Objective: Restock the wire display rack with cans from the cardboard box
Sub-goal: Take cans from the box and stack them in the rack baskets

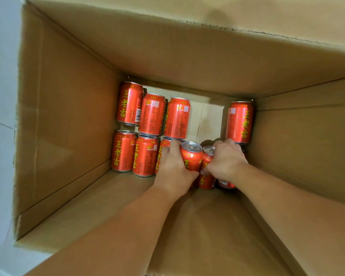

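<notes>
I look down into a deep cardboard box (72, 120) with several red cans with yellow characters lying on its bottom. Both my arms reach deep inside. My left hand (172, 166) wraps a red can (191, 156) whose silver top faces me, tilted up off the bottom. My right hand (226, 160) closes over another red can (207, 168) just right of it. A lone can (239, 122) lies at the far right, beyond my right hand. The wire display rack is out of view.
The box walls rise high on all sides around my arms. Two rows of cans (147, 132) fill the left of the bottom; a pale patch of bare bottom (209, 118) shows between them and the lone can. Light floor (0, 96) lies left of the box.
</notes>
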Tool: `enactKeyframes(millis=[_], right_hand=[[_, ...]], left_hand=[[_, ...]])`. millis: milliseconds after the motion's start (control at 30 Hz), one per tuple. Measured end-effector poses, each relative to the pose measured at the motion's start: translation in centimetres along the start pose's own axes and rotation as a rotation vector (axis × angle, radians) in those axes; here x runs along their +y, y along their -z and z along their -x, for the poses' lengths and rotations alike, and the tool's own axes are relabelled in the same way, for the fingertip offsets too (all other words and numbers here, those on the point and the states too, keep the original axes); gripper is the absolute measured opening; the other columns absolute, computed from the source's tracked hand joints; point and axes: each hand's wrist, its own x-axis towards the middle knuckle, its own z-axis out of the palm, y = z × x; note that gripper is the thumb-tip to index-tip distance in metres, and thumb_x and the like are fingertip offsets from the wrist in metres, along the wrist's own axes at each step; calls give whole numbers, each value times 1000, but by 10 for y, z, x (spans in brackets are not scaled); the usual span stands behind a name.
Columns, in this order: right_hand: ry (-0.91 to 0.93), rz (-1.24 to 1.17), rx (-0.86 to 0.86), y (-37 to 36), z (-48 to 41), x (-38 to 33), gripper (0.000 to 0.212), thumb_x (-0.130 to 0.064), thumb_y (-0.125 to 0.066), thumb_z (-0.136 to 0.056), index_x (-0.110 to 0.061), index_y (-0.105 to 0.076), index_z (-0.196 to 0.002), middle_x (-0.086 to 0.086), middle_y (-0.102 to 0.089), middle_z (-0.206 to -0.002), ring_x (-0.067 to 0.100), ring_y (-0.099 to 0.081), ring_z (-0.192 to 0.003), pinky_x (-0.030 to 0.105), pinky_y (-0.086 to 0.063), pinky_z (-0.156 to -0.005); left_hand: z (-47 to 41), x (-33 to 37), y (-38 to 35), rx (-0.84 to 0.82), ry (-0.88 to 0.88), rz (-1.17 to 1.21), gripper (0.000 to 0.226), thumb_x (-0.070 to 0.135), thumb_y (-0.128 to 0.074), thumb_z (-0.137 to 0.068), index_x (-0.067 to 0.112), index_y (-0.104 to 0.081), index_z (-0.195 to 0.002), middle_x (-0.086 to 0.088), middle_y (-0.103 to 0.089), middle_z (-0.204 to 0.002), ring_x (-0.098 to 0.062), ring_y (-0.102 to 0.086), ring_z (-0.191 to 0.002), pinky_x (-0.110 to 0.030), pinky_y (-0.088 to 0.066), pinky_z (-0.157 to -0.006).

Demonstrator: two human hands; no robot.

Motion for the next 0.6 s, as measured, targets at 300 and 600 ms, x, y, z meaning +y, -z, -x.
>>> enactKeyframes(millis=[300,600], right_hand=[[28,-785,-49,-20,23,10,73,-2,-92,-58,-34,-54,-113,-3,-64,-111,19,-64,-104,41,-57,-91],[-118,-1033,-177,-6,71,20,69,-11,-83,-73,-23,-46,-131,2,-63,-116,20,-65,-104,39,-53,-90]], left_hand=[[7,0,44,-123,-7,-17,89,18,-91,-68,36,-40,-138,11,-61,-123,-11,-59,-112,-30,-48,-96],[38,4,88,-113,94,137,83,18,-92,-69,44,-43,-130,12,-60,-121,-12,-61,-112,-45,-51,-102]])
